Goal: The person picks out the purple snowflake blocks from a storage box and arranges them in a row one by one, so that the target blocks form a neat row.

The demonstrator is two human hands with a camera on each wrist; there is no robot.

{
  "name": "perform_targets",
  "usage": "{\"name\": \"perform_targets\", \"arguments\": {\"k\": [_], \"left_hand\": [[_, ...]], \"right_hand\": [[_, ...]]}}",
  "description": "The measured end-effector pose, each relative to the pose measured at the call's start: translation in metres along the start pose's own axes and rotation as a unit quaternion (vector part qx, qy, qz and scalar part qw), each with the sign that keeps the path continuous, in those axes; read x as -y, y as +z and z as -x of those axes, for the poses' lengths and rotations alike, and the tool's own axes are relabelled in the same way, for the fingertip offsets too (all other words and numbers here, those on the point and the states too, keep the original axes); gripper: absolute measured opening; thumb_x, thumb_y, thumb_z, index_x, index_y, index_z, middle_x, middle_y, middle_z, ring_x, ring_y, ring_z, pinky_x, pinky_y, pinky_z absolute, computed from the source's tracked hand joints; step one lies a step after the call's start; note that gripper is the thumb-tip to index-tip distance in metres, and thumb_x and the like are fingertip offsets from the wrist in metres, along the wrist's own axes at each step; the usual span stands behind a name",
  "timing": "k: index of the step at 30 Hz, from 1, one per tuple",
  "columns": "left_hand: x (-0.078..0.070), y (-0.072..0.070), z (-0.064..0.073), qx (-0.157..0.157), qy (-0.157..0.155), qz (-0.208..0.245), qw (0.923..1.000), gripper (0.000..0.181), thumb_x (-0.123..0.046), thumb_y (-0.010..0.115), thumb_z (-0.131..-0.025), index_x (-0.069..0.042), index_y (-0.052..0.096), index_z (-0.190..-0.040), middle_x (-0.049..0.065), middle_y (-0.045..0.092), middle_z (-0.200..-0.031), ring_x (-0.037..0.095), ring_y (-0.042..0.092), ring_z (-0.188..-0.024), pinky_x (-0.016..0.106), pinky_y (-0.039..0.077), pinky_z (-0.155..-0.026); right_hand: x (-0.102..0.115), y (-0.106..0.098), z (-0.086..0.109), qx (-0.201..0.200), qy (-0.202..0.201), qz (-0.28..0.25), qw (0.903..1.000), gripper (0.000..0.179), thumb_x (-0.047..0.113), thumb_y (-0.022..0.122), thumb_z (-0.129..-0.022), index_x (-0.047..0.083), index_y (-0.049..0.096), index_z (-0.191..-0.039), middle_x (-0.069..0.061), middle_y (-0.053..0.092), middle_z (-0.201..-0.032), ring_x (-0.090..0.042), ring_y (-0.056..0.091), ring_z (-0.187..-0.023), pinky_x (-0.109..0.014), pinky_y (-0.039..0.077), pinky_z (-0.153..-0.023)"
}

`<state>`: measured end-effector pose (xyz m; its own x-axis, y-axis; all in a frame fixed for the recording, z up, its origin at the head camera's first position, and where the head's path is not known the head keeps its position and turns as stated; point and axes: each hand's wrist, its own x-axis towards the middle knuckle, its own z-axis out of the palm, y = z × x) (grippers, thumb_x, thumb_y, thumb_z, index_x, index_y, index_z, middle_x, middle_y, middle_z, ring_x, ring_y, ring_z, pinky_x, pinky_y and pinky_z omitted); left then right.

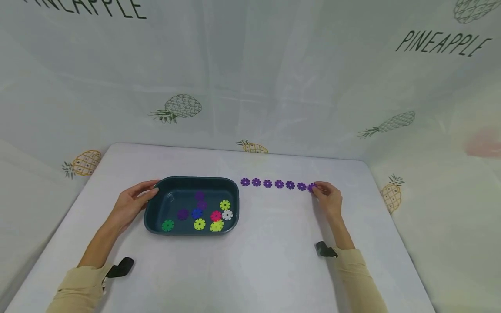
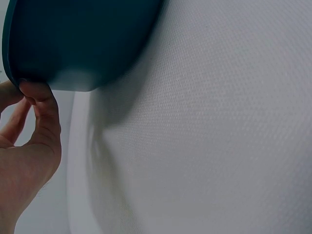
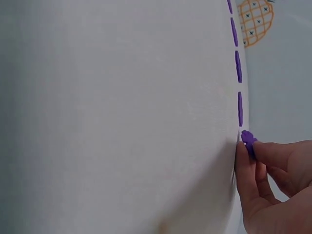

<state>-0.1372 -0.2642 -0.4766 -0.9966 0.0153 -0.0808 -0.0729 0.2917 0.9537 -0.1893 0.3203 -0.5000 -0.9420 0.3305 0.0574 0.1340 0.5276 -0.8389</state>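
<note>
Though beside the tray (image 1: pixel 164 202), purple-disc row (image 1: pixel 279 184) outside (pineapple-print cloth (image 1: pixel 274 87) behind).

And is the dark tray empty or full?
Neither: the tray holds a green disc, a blue disc and others, but bare floor shows between them.

We see a curtained-off booth: pineapple-print curtain (image 1: pixel 274 78) surrounds white bench (image 1: pixel 270 265); home or lab, can't tell.

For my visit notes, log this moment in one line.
left hand: grips tray | right hand: pinches purple piece | six more purple pieces: lined up | mixed-colour pieces: inside tray
</note>
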Motion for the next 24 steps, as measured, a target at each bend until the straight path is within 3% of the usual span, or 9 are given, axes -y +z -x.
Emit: {"name": "perform_targets", "arguments": {"k": [3, 7, 11, 24], "left_hand": [[0.0, -0.001, 0.0, -0.001, -0.002, -0.001, 1.0, 0.054, -0.037, 0.063, -0.104, -0.005, 0.054, -0.147, -0.006, 0.054, -0.121, 0.0, 0.061, -0.097, 0.014, 0.053, -0.081], [0.0, -0.001, 0.0, -0.002, -0.005, -0.003, 1.0, 0.055, -0.037, 0.063, -0.104, -0.005, 0.054, -0.148, -0.006, 0.054, -0.122, 0.0, 0.061, -0.098, 0.014, 0.053, -0.081], [0.001, -0.001, 0.0, -0.004, -0.006, -0.005, 1.0, 0.055, -0.038, 0.063, -0.103, -0.006, 0.054, -0.148, -0.006, 0.054, -0.122, 0.0, 0.06, -0.098, 0.014, 0.052, -0.081], [0.001, 0.0, 0.0, -0.003, -0.002, -0.004, 1.0, 0.055, -0.037, 0.063, -0.104, -0.005, 0.054, -0.148, -0.006, 0.054, -0.122, 0.001, 0.061, -0.097, 0.014, 0.053, -0.081]], "right_hand": [[0.002, -0.001, -0.003, 0.007, -0.001, 0.023, 0.9997, 0.024, 0.011, 0.067, -0.101, 0.0, 0.07, -0.123, -0.021, 0.07, -0.117, -0.031, 0.066, -0.108, -0.012, 0.05, -0.075], [0.005, -0.002, -0.007, 0.012, -0.014, 0.055, 0.9983, 0.023, 0.009, 0.066, -0.101, -0.001, 0.07, -0.121, -0.022, 0.07, -0.117, -0.036, 0.066, -0.109, -0.033, 0.056, -0.086], [0.008, -0.003, -0.01, 0.02, -0.036, 0.067, 0.9969, 0.022, 0.005, 0.065, -0.1, -0.005, 0.07, -0.12, -0.026, 0.069, -0.115, -0.041, 0.067, -0.109, -0.049, 0.054, -0.094], [0.004, -0.005, -0.014, 0.037, -0.062, 0.075, 0.9945, 0.023, -0.001, 0.062, -0.1, -0.008, 0.066, -0.122, -0.029, 0.067, -0.117, -0.043, 0.064, -0.11, -0.051, 0.051, -0.099]]}}
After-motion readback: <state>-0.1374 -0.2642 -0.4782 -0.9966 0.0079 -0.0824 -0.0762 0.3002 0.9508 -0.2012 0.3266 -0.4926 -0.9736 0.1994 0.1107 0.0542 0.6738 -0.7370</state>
